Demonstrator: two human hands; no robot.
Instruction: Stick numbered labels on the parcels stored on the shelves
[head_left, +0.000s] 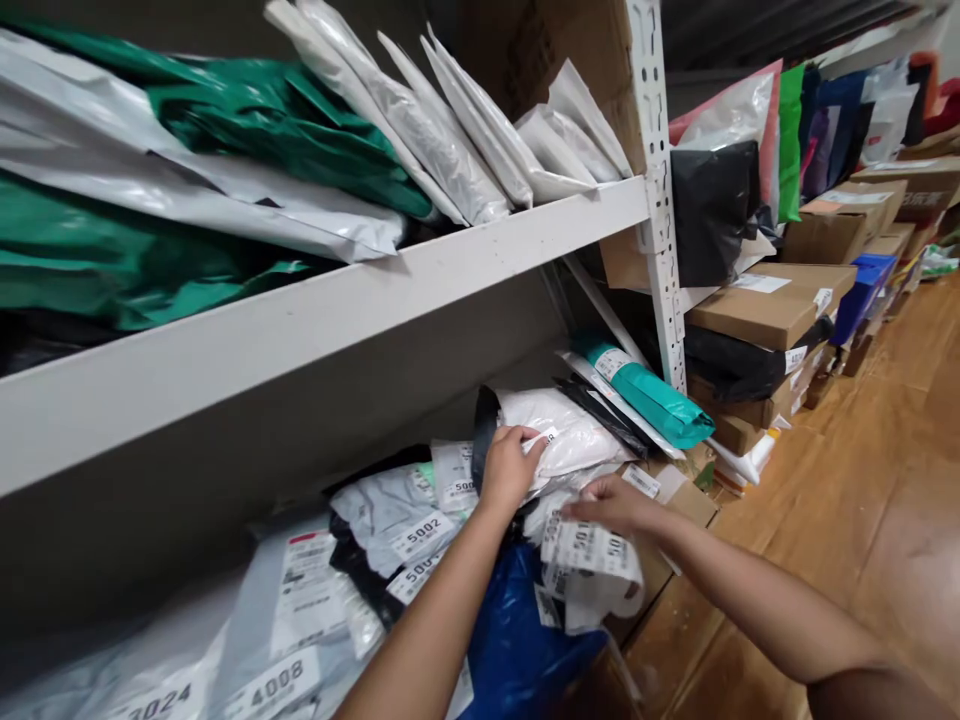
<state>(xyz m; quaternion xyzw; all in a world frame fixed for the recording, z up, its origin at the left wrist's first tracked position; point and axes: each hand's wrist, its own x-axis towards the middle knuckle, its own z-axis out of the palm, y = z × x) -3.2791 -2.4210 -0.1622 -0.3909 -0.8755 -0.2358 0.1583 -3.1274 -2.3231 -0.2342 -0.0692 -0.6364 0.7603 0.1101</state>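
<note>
My left hand [510,466] is at the near end of a white plastic parcel bag [574,425] on the lower shelf. Its thumb and fingertips are closed on a small white number label [550,436] at the bag's surface; only its last digits show. My right hand [616,503] pinches a strip of printed number labels [589,550], whose loose end curls down in a loop. Below the hands lies a blue plastic parcel bag [517,630]. To the left is a grey parcel bag [390,515] bearing a label that reads 5002.
A white metal shelf edge [337,325] crosses above my hands, with green and white parcel bags over it. A perforated upright post [660,200] stands to the right. Beyond my right hand are a teal parcel [649,395] and stacked cardboard boxes [776,305] along the wooden floor [847,480].
</note>
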